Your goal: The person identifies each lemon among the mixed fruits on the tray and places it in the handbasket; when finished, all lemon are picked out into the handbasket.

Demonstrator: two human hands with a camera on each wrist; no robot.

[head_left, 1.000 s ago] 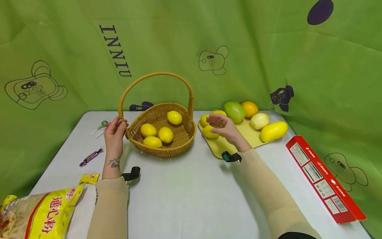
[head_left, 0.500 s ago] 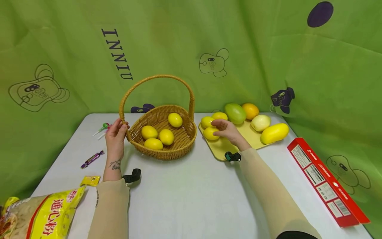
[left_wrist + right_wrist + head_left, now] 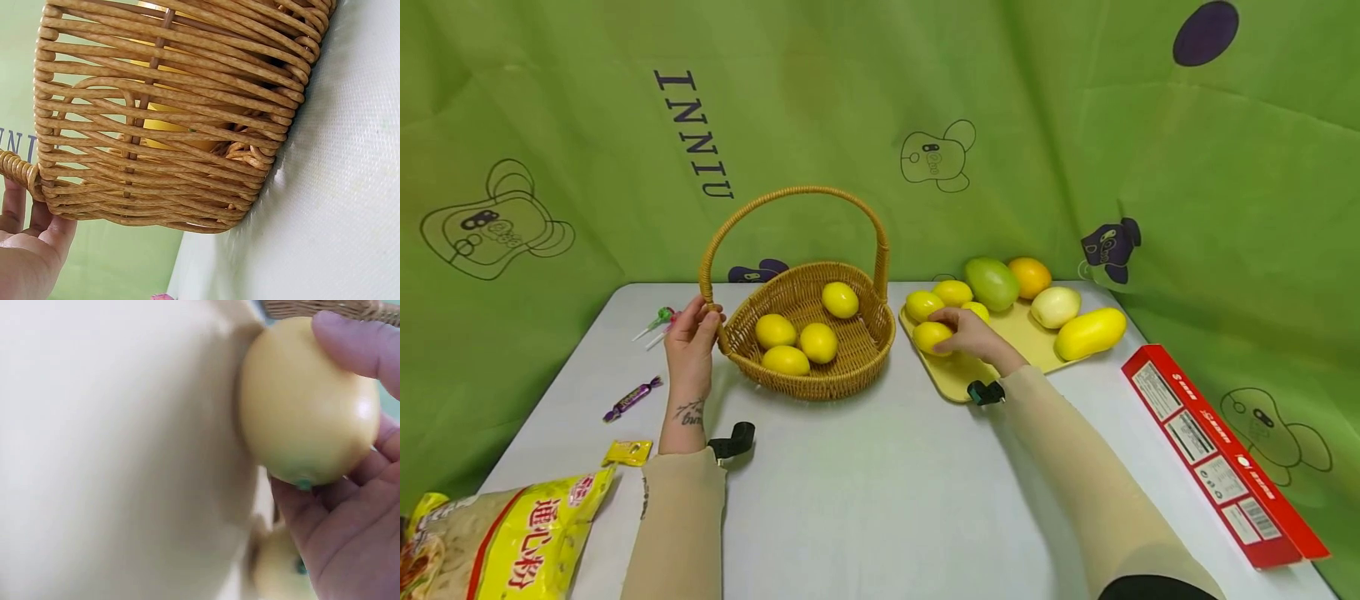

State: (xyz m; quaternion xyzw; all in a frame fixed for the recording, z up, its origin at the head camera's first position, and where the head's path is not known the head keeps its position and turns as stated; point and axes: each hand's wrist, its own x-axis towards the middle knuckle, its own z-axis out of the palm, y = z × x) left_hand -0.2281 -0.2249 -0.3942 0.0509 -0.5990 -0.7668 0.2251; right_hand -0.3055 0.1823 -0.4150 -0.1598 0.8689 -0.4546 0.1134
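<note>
Head: right hand point(image 3: 973, 336) grip wrapped round lemon point(image 3: 931, 336) at tray point(image 3: 951, 379) front-left corner, could nudge neighbouring lemons off; left wrist: left hand point(image 3: 25, 250) clasping basket point(image 3: 175, 119) handle base, could tip; right wrist: fingertip-only hold, could slip.

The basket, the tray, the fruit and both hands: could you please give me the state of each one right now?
basket: upright on the table, four lemons inside.
left hand: grips the base of the basket's handle.
right hand: fingers curled round a lemon.
lemon: held, still on the tray.
tray: flat on the table, bearing lemons and bigger fruit.
red box: lying flat, closed.
yellow bag: lying on its side.
</note>
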